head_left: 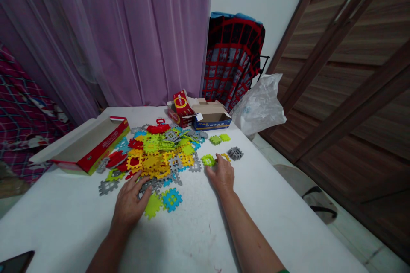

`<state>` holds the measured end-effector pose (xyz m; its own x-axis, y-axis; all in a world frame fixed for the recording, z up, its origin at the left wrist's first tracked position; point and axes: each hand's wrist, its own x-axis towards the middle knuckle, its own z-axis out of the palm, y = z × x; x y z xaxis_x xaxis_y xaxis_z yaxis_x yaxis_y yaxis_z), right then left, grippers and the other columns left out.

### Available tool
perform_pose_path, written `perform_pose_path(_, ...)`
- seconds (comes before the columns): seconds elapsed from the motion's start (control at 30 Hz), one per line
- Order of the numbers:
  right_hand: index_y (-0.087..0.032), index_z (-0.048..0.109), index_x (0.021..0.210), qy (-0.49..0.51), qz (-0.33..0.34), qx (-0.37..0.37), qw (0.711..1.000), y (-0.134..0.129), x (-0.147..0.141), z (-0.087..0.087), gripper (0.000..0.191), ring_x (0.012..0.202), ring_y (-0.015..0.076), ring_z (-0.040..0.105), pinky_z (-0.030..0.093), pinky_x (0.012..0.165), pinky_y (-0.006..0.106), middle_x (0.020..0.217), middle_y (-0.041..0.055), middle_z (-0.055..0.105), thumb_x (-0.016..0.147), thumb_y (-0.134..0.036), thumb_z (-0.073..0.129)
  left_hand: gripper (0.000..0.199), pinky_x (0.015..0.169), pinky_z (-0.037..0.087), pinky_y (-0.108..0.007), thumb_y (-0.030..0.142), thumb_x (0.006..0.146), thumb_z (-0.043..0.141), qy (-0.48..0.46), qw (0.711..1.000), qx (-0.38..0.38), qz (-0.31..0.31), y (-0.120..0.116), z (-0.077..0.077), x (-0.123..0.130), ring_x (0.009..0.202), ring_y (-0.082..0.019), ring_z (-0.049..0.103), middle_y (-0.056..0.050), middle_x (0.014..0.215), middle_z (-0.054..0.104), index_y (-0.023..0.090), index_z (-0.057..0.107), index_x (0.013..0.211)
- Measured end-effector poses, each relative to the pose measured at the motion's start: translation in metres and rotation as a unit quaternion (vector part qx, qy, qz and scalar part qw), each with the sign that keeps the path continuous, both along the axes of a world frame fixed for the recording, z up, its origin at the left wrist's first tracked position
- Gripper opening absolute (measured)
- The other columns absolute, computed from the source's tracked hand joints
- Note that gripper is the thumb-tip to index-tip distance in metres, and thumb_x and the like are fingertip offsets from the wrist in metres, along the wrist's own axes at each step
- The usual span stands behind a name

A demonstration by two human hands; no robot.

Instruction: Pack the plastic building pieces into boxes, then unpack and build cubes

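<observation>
My left hand (pixel 133 198) lies with its fingers spread over the near edge of a heap of interlocking plastic building tiles (pixel 153 163). Its fingertips touch yellow and grey tiles. Close to its thumb lie a plain lime tile (pixel 153 206) and a blue window tile (pixel 172 199). To the right of the heap, my right hand (pixel 221 175) has thumb and index finger closed around the edge of a lime-green window tile (pixel 208 160). A yellow tile (pixel 226 157) shows partly behind its fingers. Beyond it sit a grey stack of tiles (pixel 235 153) and green tiles (pixel 215 140).
An open red box (pixel 107 147) stands left of the heap. At the back are a red carton (pixel 182 106) and an open blue box (pixel 213 124). A clear plastic bag (pixel 259 106) hangs at the right edge. A dark phone-like device (pixel 17 262) lies at the near left corner.
</observation>
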<state>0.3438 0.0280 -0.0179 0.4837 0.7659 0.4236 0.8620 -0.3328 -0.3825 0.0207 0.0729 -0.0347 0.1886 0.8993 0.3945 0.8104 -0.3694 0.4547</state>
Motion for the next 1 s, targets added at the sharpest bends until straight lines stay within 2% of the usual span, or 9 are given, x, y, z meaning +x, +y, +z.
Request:
perform_pose_path(0.27, -0.015, 0.055, 0.126, -0.003, -0.004, 0.002, 1.0, 0.001, 0.0, -0.002, 0.052, 0.099, 0.0262, 0.058, 0.04, 0.083, 0.035, 0.104, 0.0106, 0.068, 0.079, -0.036, 0.063, 0.045, 0.106, 0.044, -0.046, 0.054, 0.083, 0.047, 0.001, 1.0, 0.005, 0.001, 0.0, 0.002, 0.0, 0.12, -0.029, 0.059, -0.01, 0.134, 0.062, 0.025, 0.072, 0.108)
perform_pose_path(0.47, -0.014, 0.057, 0.122, -0.027, 0.002, 0.051, 0.998, 0.001, 0.001, -0.007, 0.047, 0.098, 0.0267, 0.056, 0.04, 0.082, 0.036, 0.103, 0.0115, 0.067, 0.081, -0.038, 0.059, 0.044, 0.105, 0.045, -0.046, 0.053, 0.084, 0.047, 0.0, 1.0, 0.008, 0.0, -0.002, 0.006, 0.001, 0.12, -0.029, 0.06, -0.01, 0.133, 0.063, 0.025, 0.073, 0.107)
perform_pose_path(0.57, -0.015, 0.06, 0.117, -0.041, 0.025, 0.096, 0.994, 0.0, 0.002, -0.008, 0.038, 0.099, 0.026, 0.055, 0.039, 0.083, 0.036, 0.105, 0.0114, 0.066, 0.085, -0.035, 0.054, 0.044, 0.104, 0.046, -0.048, 0.052, 0.084, 0.047, 0.002, 1.0, 0.009, 0.002, -0.003, 0.006, 0.002, 0.119, -0.03, 0.06, -0.012, 0.133, 0.063, 0.024, 0.073, 0.106)
perform_pose_path(0.67, -0.017, 0.065, 0.107, -0.051, 0.075, 0.134, 0.987, 0.001, 0.0, -0.006, 0.027, 0.1, 0.0239, 0.054, 0.038, 0.083, 0.035, 0.105, 0.0101, 0.066, 0.087, -0.028, 0.052, 0.043, 0.104, 0.046, -0.049, 0.049, 0.085, 0.046, 0.002, 1.0, 0.01, 0.004, -0.003, 0.005, 0.002, 0.119, -0.03, 0.061, -0.012, 0.134, 0.062, 0.024, 0.073, 0.106)
perform_pose_path(0.77, -0.019, 0.07, 0.097, -0.046, 0.119, 0.13, 0.983, 0.007, -0.004, 0.002, 0.021, 0.096, 0.0217, 0.054, 0.037, 0.083, 0.034, 0.101, 0.0073, 0.067, 0.086, -0.022, 0.052, 0.04, 0.106, 0.045, -0.049, 0.048, 0.084, 0.048, -0.003, 1.0, 0.011, 0.007, -0.004, 0.004, 0.004, 0.12, -0.029, 0.06, -0.01, 0.134, 0.062, 0.024, 0.073, 0.105)
perform_pose_path(1.0, -0.023, 0.073, 0.098, -0.042, 0.183, 0.003, 0.982, 0.057, -0.036, 0.044, 0.02, 0.099, 0.0215, 0.057, 0.039, 0.084, 0.032, 0.104, 0.0056, 0.069, 0.086, -0.02, 0.057, 0.038, 0.105, 0.045, -0.05, 0.047, 0.084, 0.049, -0.011, 1.0, -0.004, 0.018, -0.006, 0.004, 0.006, 0.122, -0.03, 0.059, -0.009, 0.131, 0.064, 0.026, 0.073, 0.106)
